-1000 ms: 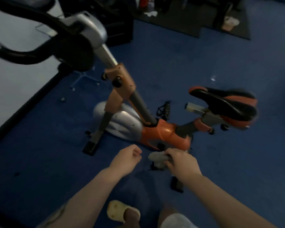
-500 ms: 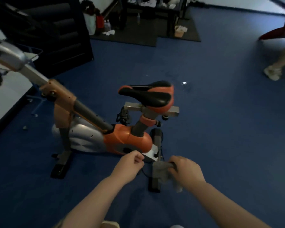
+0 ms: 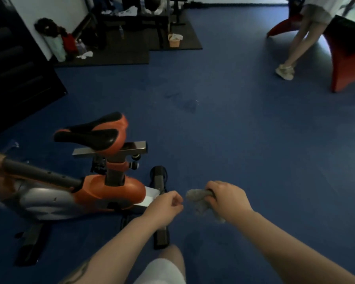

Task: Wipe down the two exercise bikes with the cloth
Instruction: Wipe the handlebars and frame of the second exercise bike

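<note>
- Right hand [image 3: 226, 198]: fingers curled round a bunched grey cloth [image 3: 199, 198]; part of the cloth sticks out towards the left hand, part hangs below the palm; held in the air above the blue floor [image 3: 244, 140], touching no bike.
- Left hand [image 3: 165, 207]: fingers curled into a loose fist with nothing in it; it sits just beside the cloth's free end; whether the fingertips touch the cloth cannot be told.
- Bike [image 3: 103, 191]: orange and silver body at lower left, standing upright on the floor; black and orange saddle [image 3: 94, 134] on a grey slide bar above the post; its rear foot bar [image 3: 160, 206] runs under the left wrist; the grey front stem leaves the view at the left edge; only this one bike shows.
- Both hands are to the right of the bike's body, near its rear end.
- Another person's legs [image 3: 299, 44] stand at upper right beside a red and black table [image 3: 344, 58].
- A small bin [image 3: 174, 41] sits on a black mat [image 3: 131, 52] at the back, with bottles and bags by the wall.
</note>
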{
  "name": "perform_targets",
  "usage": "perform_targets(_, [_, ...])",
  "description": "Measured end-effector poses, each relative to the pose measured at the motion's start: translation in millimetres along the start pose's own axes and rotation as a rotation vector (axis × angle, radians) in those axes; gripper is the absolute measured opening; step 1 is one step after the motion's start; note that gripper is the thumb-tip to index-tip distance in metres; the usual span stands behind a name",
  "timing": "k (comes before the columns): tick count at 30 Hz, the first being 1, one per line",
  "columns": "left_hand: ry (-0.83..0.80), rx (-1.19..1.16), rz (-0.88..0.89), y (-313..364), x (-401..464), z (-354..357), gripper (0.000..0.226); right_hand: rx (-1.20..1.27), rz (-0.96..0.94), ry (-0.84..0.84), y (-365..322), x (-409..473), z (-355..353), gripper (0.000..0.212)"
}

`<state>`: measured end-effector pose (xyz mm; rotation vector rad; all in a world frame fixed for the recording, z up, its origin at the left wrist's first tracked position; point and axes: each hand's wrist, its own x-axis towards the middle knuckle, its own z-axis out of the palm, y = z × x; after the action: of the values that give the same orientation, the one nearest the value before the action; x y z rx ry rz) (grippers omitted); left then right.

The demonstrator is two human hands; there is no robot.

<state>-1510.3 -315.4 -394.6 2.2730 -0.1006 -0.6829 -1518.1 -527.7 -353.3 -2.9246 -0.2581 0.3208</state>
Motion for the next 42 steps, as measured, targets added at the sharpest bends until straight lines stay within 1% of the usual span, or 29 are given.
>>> perform_targets(6, [-0.030,0.064,-0.036,13,78,-12,0.012,-0.010,-0.015,-0.030,45,64,-8,0.014])
perform_targets(10, [0.028,0.035,-0.093,11,146,-28,0.011,-0.028,-0.072,-0.039,67,138,-18,0.015])
perform_targets(15, [0.100,-0.046,-0.194,21,206,-51,0.007,-0.072,-0.162,-0.151,85,222,-38,0.016])
perform_targets(18, [0.153,-0.069,-0.217,32,247,-76,0.007,-0.066,-0.234,-0.134,90,278,-53,0.014])
perform_targets(21, [0.196,-0.064,-0.251,48,275,-96,0.006,-0.014,-0.269,-0.101,96,318,-73,0.013])
perform_targets(25, [0.244,-0.121,-0.276,64,311,-113,0.007,0.021,-0.319,-0.083,111,372,-95,0.012])
perform_targets(27, [0.284,-0.157,-0.300,69,331,-122,0.006,0.032,-0.361,-0.075,120,403,-102,0.013])
perform_targets(31, [0.434,-0.258,-0.397,78,366,-132,0.007,-0.044,-0.494,-0.164,137,466,-113,0.014])
perform_targets(35, [0.531,-0.340,-0.509,93,396,-140,0.005,-0.138,-0.662,-0.220,153,526,-129,0.015])
perform_targets(37, [0.590,-0.380,-0.527,103,414,-149,0.004,-0.164,-0.739,-0.234,156,556,-138,0.016])
perform_targets(40, [0.725,-0.481,-0.544,119,438,-161,0.006,-0.218,-0.834,-0.243,154,599,-151,0.016])
perform_targets(42, [0.764,-0.521,-0.557,129,444,-165,0.008,-0.240,-0.878,-0.235,148,620,-157,0.015])
